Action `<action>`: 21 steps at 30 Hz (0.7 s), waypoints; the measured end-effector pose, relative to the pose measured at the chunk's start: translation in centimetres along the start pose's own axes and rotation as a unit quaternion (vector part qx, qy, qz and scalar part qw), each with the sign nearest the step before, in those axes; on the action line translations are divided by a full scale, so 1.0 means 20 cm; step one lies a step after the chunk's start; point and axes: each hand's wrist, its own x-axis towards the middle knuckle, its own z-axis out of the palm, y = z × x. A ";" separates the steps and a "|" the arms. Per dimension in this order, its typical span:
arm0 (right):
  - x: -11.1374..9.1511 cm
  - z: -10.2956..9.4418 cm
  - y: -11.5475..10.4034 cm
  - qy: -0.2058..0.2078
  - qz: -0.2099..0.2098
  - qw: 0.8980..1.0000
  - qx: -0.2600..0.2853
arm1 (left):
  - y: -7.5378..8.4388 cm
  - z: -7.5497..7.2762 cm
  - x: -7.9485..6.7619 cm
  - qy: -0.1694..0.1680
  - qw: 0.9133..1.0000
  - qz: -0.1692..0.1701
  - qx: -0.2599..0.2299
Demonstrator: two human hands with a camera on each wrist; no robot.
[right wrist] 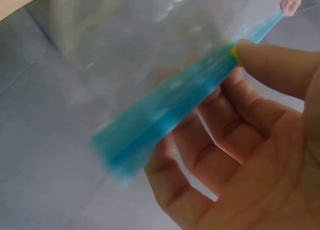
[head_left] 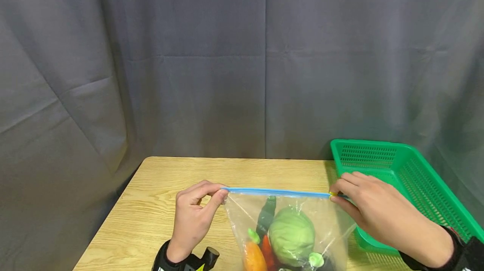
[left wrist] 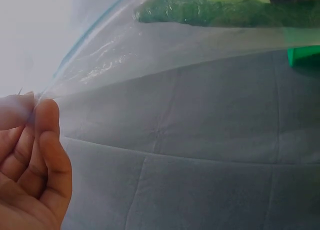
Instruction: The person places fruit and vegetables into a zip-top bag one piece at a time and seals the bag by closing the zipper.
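A clear slider zip bag (head_left: 332, 229) hangs between the two hands, its blue zip strip (head_left: 277, 192) stretched nearly straight across the top. My left hand (head_left: 194, 212) pinches the bag's top left corner between thumb and forefinger. At the other end of the strip, my right hand (head_left: 382, 208) pinches the small yellow slider (right wrist: 235, 54), with a short length of strip running past the fingers. Through the plastic show a green cabbage (head_left: 291, 235), a dark green cucumber (head_left: 266, 216), an orange vegetable (head_left: 254, 257) and a red one (head_left: 267, 252). The bag's bottom is out of frame.
A green perforated plastic basket (head_left: 402, 149) stands at the right, partly behind the right hand and forearm. Under the bag is a light wooden table (head_left: 159, 203), and a grey curtain (head_left: 211, 94) hangs behind its far edge.
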 end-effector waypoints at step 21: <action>-0.02 0.24 0.14 0.040 0.152 0.986 0.047 | -0.21 0.03 0.00 -0.026 0.969 -0.236 -0.061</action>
